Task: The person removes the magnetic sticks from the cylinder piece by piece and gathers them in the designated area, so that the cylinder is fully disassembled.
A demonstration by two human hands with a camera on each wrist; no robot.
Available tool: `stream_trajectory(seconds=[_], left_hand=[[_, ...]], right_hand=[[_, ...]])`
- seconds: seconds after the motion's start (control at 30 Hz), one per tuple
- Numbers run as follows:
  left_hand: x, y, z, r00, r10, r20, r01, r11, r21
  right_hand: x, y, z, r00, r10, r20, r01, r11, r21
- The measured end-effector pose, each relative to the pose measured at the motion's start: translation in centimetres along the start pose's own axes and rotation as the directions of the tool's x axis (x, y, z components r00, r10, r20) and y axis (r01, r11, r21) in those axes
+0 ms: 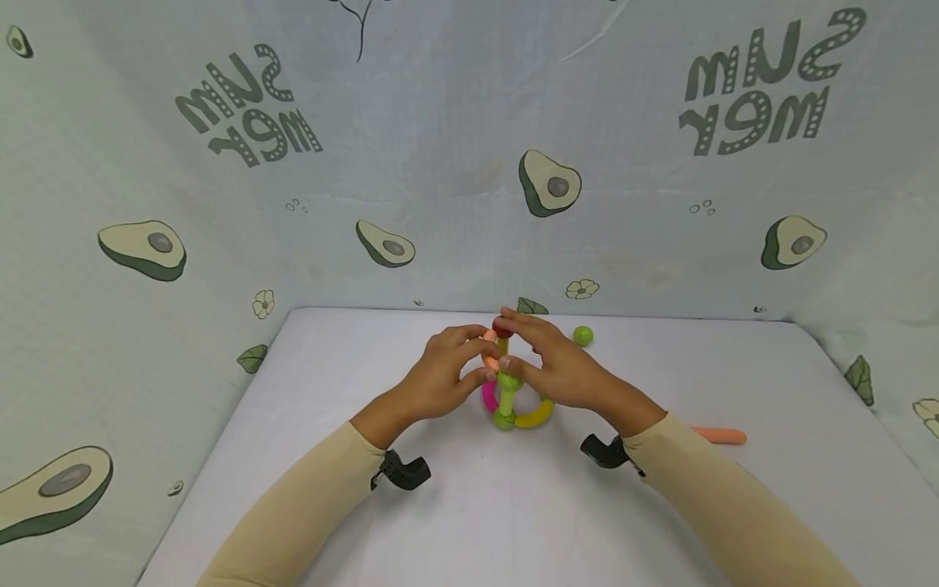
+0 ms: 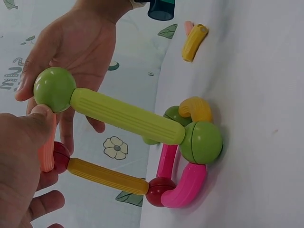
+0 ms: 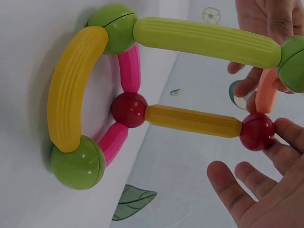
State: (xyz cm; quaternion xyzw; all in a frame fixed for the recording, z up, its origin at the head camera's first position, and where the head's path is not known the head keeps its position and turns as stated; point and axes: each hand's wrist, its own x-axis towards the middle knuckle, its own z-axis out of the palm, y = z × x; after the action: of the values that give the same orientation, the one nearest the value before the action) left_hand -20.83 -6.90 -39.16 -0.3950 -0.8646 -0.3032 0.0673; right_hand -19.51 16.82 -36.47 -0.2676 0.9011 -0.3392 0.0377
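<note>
A ball-and-stick toy frame stands on the white table, between both hands in the head view. Its base ring joins a yellow curved stick (image 3: 71,90), pink curved sticks (image 2: 187,187) and green and red balls. Rising from it are a light green stick (image 2: 128,116), topped by a green ball (image 2: 54,89), and a dark yellow stick (image 3: 192,121), topped by a red ball (image 3: 257,132). My left hand (image 1: 443,371) pinches an orange curved stick (image 2: 46,147) between these top balls. My right hand (image 1: 572,367) spans the top, thumb at the green ball and a finger against the red one.
A loose green ball (image 1: 583,336) lies behind the right hand. An orange stick (image 1: 722,436) lies partly hidden by the right forearm. The left wrist view also shows a loose yellow stick (image 2: 194,42). A patterned cloth (image 1: 469,244) rises behind the table.
</note>
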Motion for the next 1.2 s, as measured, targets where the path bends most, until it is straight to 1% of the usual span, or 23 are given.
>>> stream_trajectory(seconds=[0.2,0.4,0.67,1.0,1.2], left_hand=[[0.0,0.1,0.1,1.0,-0.002,-0.003,0.003,0.999,0.036],[0.0,0.3,-0.1,1.0,0.003,0.021,-0.005,0.998,0.07],[-0.1,0.2,-0.2,0.999,0.008,0.048,-0.011,0.998,0.066],[-0.5,-0.3,-0.4,0.998,0.004,0.058,-0.006,0.999,0.042],[-0.7,-0.8,-0.2,0.999,0.023,0.039,-0.026,0.997,0.07]], right_hand=[[0.0,-0.1,0.1,1.0,0.009,0.0,-0.009,1.0,-0.019],[0.1,-0.2,0.1,1.0,0.022,0.003,-0.022,1.0,-0.021],[0.0,-0.3,0.1,1.0,0.027,0.006,-0.027,1.0,-0.001],[0.2,-0.3,0.2,0.999,0.021,0.027,-0.021,1.0,-0.003],[0.4,-0.3,0.4,1.0,-0.006,0.029,0.006,1.0,-0.001]])
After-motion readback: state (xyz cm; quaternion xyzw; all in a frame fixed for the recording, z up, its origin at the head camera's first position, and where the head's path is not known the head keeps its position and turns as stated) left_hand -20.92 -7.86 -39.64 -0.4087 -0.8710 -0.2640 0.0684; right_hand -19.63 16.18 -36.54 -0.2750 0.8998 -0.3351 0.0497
